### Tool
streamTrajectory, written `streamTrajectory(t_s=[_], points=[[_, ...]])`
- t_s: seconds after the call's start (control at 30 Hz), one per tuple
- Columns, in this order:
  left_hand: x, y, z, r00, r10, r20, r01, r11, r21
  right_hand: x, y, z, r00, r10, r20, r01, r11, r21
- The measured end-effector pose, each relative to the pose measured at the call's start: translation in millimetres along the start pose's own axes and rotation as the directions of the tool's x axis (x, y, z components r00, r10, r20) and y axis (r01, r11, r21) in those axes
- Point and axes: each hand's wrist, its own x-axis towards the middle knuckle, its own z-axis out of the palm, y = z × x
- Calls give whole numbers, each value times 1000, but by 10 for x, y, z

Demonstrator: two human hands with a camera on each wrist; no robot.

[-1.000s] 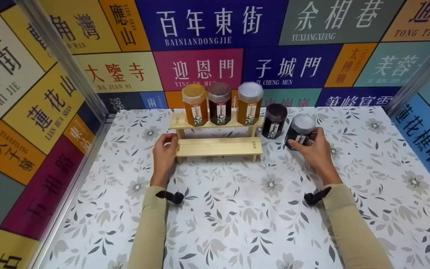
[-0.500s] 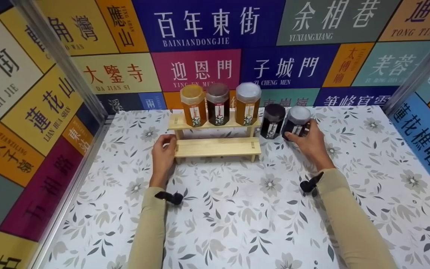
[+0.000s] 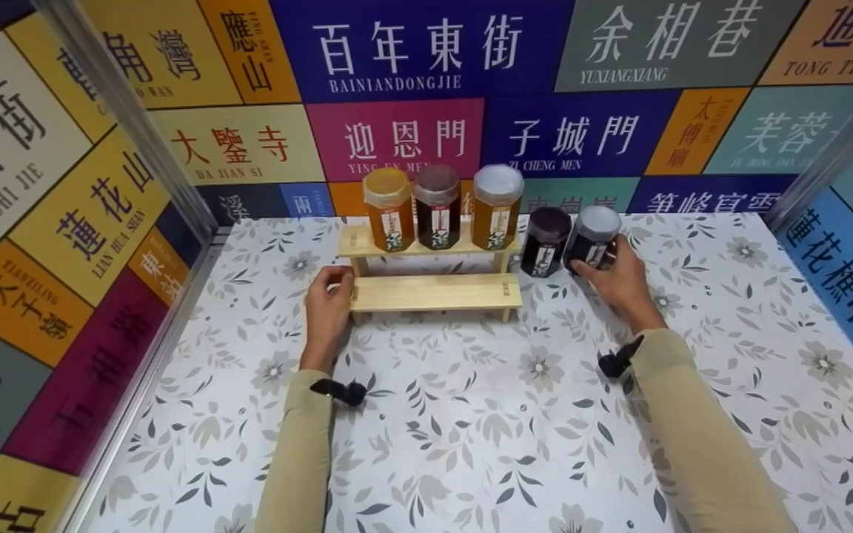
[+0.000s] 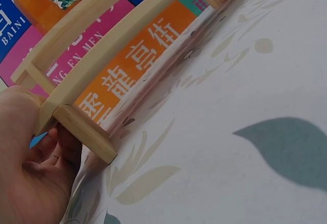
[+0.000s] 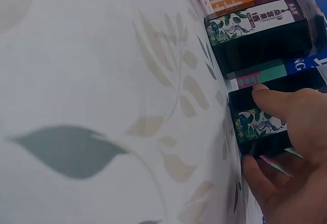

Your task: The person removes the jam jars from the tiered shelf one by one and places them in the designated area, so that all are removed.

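My left hand [image 3: 328, 300] pinches the left end of a two-step wooden display rack [image 3: 435, 292]; in the left wrist view the thumb is at the board's end and fingers curl behind the leg. To the rack's right, my right hand [image 3: 623, 281] grips a dark jar with a whitish lid [image 3: 598, 223], thumb on its front. It stands upright on the table beside a dark-lidded jar [image 3: 547, 240]. On the upper step are an amber jar with a yellow lid [image 3: 388, 211], a dark red jar [image 3: 438, 211] and an amber jar with a white lid [image 3: 498, 211].
A white table [image 3: 463, 414] with a grey leaf-and-flower print lies under everything. Panels of coloured sign blocks [image 3: 397, 137] rise close behind the rack and jars, with more along both sides. Metal posts [image 3: 123, 111] mark the corners.
My right hand has moved the white-lidded dark jar back, close to the dark-lidded one; over the last half second it hardly moves. My left hand stays on the rack.
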Motion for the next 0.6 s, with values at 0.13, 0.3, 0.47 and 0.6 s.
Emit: streamTrajectory(t_s=[0.13, 0.3, 0.47, 0.6], points=[[5, -6, -3, 1000, 2, 1, -2, 1000, -2, -24, 8, 16, 1000, -14, -6, 14, 1000, -4], [10, -4, -5, 1000, -1, 2, 1, 1000, 2, -93, -70, 35, 995, -7, -102, 12, 999, 47], [10, -2, -6, 1000, -6, 2, 6, 1000, -7, -180, -260, 72, 954, -50, -297, 61, 998, 30], [4, -3, 1, 1000, -7, -1, 7, 1000, -8, -251, -452, 122, 905, -154, -396, 178, 984, 25]])
